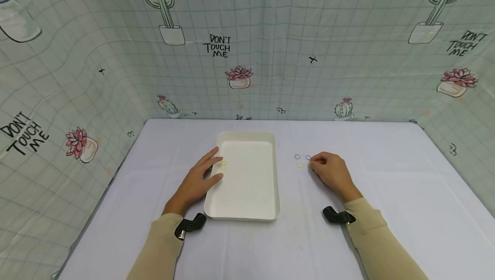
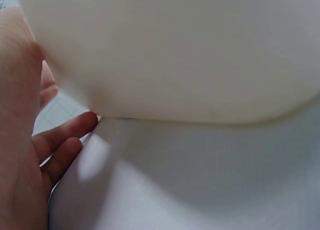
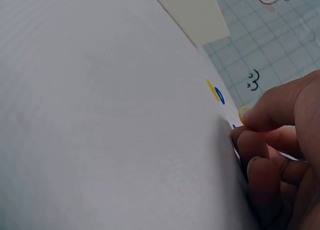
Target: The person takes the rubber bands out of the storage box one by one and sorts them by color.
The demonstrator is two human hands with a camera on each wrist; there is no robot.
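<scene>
My right hand (image 1: 328, 169) pinches a thin yellow rubber band (image 3: 240, 111) between thumb and forefinger, just over the cloth. A blue rubber band (image 1: 306, 157) lies right at its fingertips. Slightly to the left are another blue band (image 1: 297, 159) and a yellow band (image 1: 300, 167). My left hand (image 1: 196, 184) rests on the left rim of a shallow white tray (image 1: 277, 181). Its thumb and forefinger reach over the rim, while other fingers (image 2: 70, 132) touch the tray's outside in the left wrist view. Yellow bands (image 1: 223, 163) lie inside the tray between thumb and forefinger.
A white cloth (image 1: 386, 164) covers the table. Behind and at both sides hangs a checked curtain (image 1: 294, 86) printed with cacti. Each wrist wears a black camera, one at the left sleeve (image 1: 158, 245) and one at the right sleeve (image 1: 380, 237).
</scene>
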